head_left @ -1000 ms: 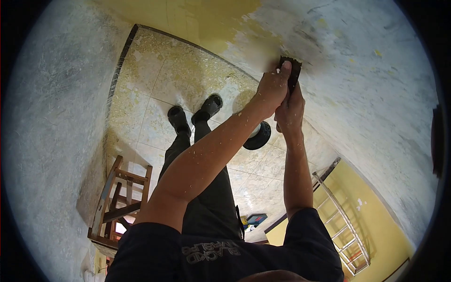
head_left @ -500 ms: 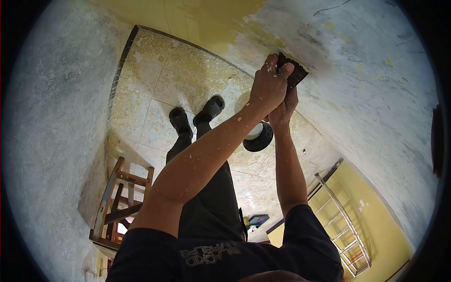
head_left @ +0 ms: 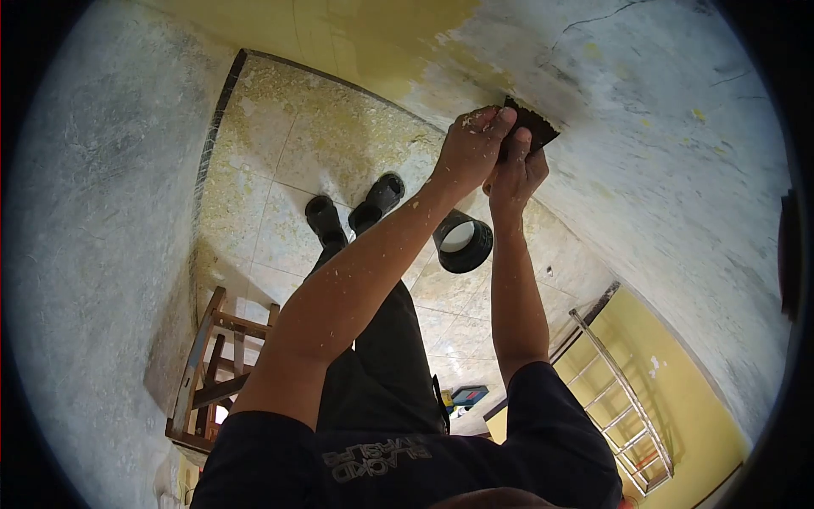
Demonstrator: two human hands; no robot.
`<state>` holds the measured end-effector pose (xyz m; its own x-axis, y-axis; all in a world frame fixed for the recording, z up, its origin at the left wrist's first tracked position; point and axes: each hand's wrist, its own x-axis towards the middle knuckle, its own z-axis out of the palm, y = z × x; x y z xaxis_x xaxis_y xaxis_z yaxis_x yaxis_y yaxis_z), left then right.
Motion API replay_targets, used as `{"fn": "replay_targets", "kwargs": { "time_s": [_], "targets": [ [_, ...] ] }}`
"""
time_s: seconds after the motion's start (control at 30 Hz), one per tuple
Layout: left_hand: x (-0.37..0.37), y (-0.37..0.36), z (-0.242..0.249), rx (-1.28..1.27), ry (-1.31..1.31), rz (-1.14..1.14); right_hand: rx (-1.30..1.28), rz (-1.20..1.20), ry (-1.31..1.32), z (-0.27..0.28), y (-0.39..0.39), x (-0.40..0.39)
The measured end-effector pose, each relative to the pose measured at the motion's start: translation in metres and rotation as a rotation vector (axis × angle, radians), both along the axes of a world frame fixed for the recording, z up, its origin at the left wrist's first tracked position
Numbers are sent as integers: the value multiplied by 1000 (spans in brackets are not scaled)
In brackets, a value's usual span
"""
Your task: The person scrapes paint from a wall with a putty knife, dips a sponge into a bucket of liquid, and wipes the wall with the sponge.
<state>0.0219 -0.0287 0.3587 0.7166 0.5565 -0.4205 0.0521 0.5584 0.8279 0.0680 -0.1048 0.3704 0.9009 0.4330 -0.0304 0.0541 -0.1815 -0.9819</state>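
Observation:
A dark, broad, flat scraper (head_left: 534,127) is pressed against the wall (head_left: 627,144), with pale paint crumbs along its far edge. My left hand (head_left: 471,153) pinches its left side between thumb and fingers, with flakes stuck to the skin. Close beside it, my right hand (head_left: 515,176) grips the near edge, thumb on the face. The hands partly cover the tool, so any handle is hidden. Around the blade the wall is patchy white and grey, with yellow paint (head_left: 381,42) farther left.
Below my hands a black bucket (head_left: 480,254) with something white inside stands on the flake-strewn tiled floor (head_left: 288,170). At lower left is a wooden stool (head_left: 199,382). A ladder (head_left: 623,407) leans at lower right. My shoes (head_left: 381,193) are by the bucket.
My left hand has shifted left and slightly down on the scraper. My right thumb now shows on the scraper's face, and more of the bucket is visible. The scraper has barely moved.

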Motion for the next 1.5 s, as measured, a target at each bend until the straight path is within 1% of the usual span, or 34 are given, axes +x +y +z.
{"fn": "replay_targets", "kwargs": {
  "time_s": [0.03,0.1,0.17,0.27,0.33,0.37,0.4,0.43,0.47,0.57,0.67,0.73,0.77,0.8,0.87,0.9,0.97,1.0,1.07,1.1,1.17,1.2,1.27,1.3,1.33,1.4,1.43,1.5],
  "targets": [
    [-3,0,5,-60,35,-41,5,-3,35,-3,-2,1],
    [1,-2,5,-15,16,-9,13,-9,73,-13,1,3],
    [5,-6,3,27,-5,20,37,-61,-252,-23,6,4],
    [11,-6,-1,28,-75,53,10,-100,-231,-30,-1,4],
    [12,-5,5,208,64,-9,42,-105,-199,-33,-3,4],
    [10,-4,6,210,65,-9,77,-109,-167,-35,-3,5],
    [8,-6,7,438,66,19,75,-111,-165,-31,-2,4],
    [7,-6,7,670,66,49,31,-84,-217,-27,1,4],
    [7,-4,6,672,66,49,-15,-57,-270,-23,4,5],
    [4,0,15,695,81,-3,28,-91,-229,-18,12,2],
    [5,-6,17,656,87,-36,10,-127,-201,-17,6,-4],
    [9,-6,22,326,126,-81,52,-129,-171,-19,2,-3],
    [9,-9,23,442,153,-92,78,-125,-127,-22,0,-2],
    [8,-9,25,442,151,-90,79,-124,-129,-17,0,-5],
    [7,-11,26,585,198,-111,37,-139,-128,-10,0,-8],
    [7,-12,21,582,205,-108,36,-134,-122,-7,1,-9],
    [10,-16,10,1016,276,-129,-48,-135,-113,-3,0,-10],
    [13,-18,6,1018,280,-137,-47,-140,-105,-3,1,-11],
    [18,-22,1,1103,304,-26,40,-156,-111,-5,4,-8],
    [17,-22,5,1101,308,-36,36,-162,-103,-6,2,-6],
    [19,-16,21,30,90,57,-128,-149,-306,-4,-1,3],
    [19,-17,21,29,97,49,-130,-155,-299,1,0,7],
    [21,-20,21,-98,-66,128,-260,-119,-467,12,0,13],
    [24,-22,23,-132,-62,180,-231,-93,-452,12,-1,15],
    [25,-23,26,-129,-64,177,-228,-97,-453,13,-3,14],
    [22,-21,29,-33,9,210,-163,-78,-322,10,-1,10],
    [22,-18,29,-26,10,210,-112,-78,-345,7,5,8],
    [21,-14,28,0,34,277,-98,-87,-351,11,12,4]
  ]
}}
